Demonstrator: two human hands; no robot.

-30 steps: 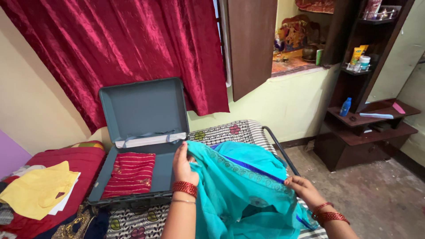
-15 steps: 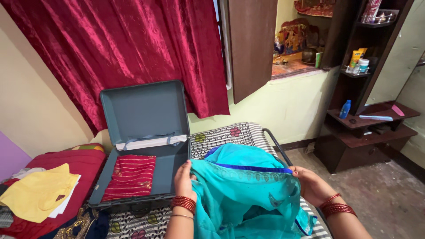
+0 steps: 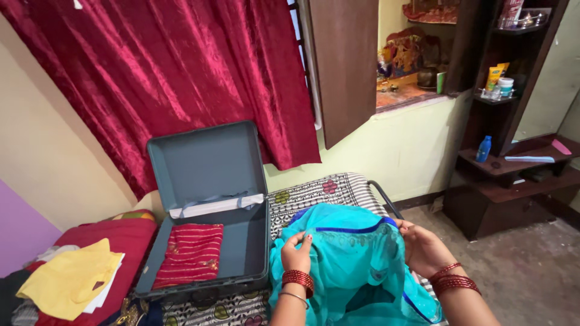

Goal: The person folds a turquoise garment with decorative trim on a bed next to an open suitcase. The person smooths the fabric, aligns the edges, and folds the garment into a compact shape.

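the turquoise garment with a dark blue trim hangs bunched between the person's two hands, held up over the patterned bed cover. the left hand pinches the cloth at its upper edge, fingers curled tight on a fold; the right hand grips the opposite upper edge near the blue trim, fingers closed round the fabric. red bangles sit on both wrists just below the grips.

judging by how it lies, the garment is only partly gathered: the top edge is drawn across between the hands, but the lower part sags loose and crumpled beneath them, so no neat fold is made yet, and it is not in the case.

to the left of the left-hand grip, just beside it, stands an open grey suitcase, lid upright against the red curtain. a folded red striped cloth already lies flat in its left half; the half nearer the grip looks bare. further left, a yellow cloth rests on a red cushion. well to the right of the right-hand grip is a dark wooden shelf unit with bottles.
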